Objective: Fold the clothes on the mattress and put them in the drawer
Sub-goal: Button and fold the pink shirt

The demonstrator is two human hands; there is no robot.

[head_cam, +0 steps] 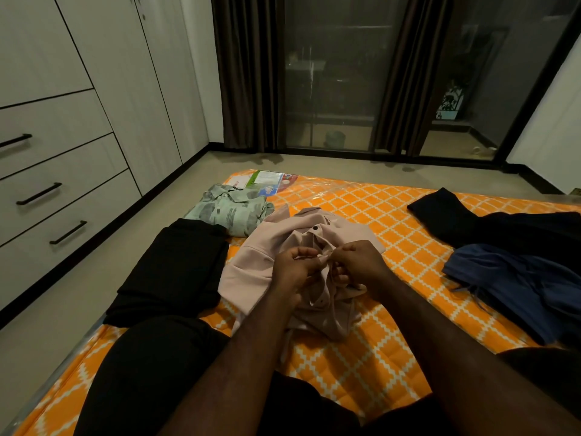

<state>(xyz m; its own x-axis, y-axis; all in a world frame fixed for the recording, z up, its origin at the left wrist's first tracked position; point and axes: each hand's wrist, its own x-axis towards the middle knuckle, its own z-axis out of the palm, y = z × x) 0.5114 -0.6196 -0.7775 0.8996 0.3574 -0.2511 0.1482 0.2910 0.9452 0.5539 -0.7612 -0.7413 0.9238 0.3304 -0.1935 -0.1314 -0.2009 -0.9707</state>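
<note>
curled left grip (294, 267), right grip (361, 262) pinch shirt (248, 272).

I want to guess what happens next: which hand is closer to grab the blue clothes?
Probably the right hand. The blue clothes lie on its side, while the left hand is farther away. Both now pinch the pink shirt.

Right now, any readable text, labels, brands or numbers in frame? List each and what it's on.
Nothing in this view is legible.
Print on the paper labels under the plastic at the far corner of the mattress: green, white, red and blue, too small and blurred to read.
On the pink shirt, the patterned green shirt and the drawers: no words or numbers visible.
</note>
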